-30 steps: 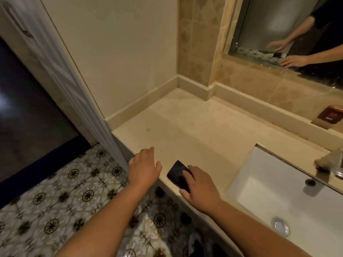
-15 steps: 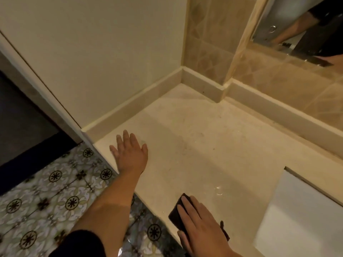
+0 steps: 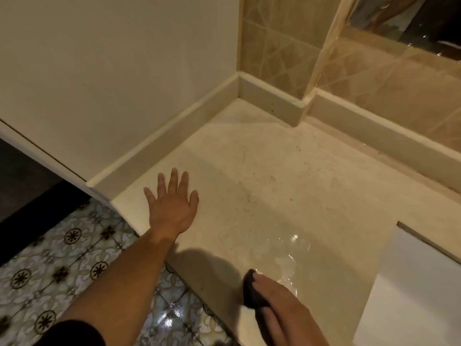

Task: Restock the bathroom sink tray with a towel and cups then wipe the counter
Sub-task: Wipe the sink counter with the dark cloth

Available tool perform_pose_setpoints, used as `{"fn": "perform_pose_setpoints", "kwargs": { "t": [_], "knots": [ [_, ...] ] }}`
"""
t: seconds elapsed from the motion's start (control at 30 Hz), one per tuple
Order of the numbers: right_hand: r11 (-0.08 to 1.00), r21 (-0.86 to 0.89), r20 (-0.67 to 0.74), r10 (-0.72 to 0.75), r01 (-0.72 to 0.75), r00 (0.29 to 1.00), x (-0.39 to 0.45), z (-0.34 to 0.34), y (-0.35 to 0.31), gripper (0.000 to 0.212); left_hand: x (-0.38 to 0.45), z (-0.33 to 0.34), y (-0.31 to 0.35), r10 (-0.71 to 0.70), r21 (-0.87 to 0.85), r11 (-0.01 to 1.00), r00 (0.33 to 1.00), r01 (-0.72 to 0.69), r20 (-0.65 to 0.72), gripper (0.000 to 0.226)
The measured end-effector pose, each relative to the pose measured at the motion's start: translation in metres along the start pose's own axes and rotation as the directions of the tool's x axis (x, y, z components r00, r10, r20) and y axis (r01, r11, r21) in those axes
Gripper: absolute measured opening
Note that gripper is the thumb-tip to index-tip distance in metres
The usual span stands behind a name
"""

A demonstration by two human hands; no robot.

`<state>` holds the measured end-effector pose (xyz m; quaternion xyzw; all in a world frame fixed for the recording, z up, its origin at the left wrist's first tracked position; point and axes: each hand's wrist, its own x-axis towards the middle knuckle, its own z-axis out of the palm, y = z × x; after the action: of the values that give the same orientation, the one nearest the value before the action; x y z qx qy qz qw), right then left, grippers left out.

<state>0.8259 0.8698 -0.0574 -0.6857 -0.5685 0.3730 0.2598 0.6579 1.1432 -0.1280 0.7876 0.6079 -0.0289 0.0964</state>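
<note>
A beige stone counter [image 3: 287, 171] fills the middle of the view, with a wet shiny patch [image 3: 287, 248] near its front. My right hand [image 3: 284, 308] presses flat on a dark cloth [image 3: 252, 293] at the counter's front edge, just beside the wet patch. My left hand [image 3: 172, 203] lies flat with fingers spread on the counter's left front corner, holding nothing. No tray, towel or cups are in view.
The white sink basin [image 3: 411, 283] shows at the lower right. A raised stone ledge [image 3: 374, 136] and tiled wall run along the back, with a mirror [image 3: 411, 18] at the top right. A patterned tile floor [image 3: 62, 258] lies below the counter's left edge.
My view has swung left and closer to the counter. My left hand has flattened onto the counter corner. My right hand has dragged the cloth toward me along the front edge.
</note>
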Motion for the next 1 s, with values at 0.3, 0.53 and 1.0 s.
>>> {"fn": "perform_pose_setpoints", "kwargs": {
  "t": [0.3,0.53,1.0],
  "knots": [
    [0.775,0.629,-0.400,0.394,-0.065,0.827,0.141,-0.171,0.024,0.022,0.003,0.001,0.001,-0.029,0.046,0.999,1.000,0.028,0.006,0.067],
    [0.786,-0.593,-0.082,-0.276,0.175,0.958,0.331,-0.154,0.061,0.040,0.004,0.004,0.000,-0.031,-0.013,0.999,0.999,0.031,-0.024,0.068],
    [0.559,-0.441,0.340,-0.620,0.702,0.707,0.096,0.034,0.024,0.040,0.000,-0.004,0.002,-0.016,0.012,1.000,1.000,0.016,0.000,0.061]
  ]
}}
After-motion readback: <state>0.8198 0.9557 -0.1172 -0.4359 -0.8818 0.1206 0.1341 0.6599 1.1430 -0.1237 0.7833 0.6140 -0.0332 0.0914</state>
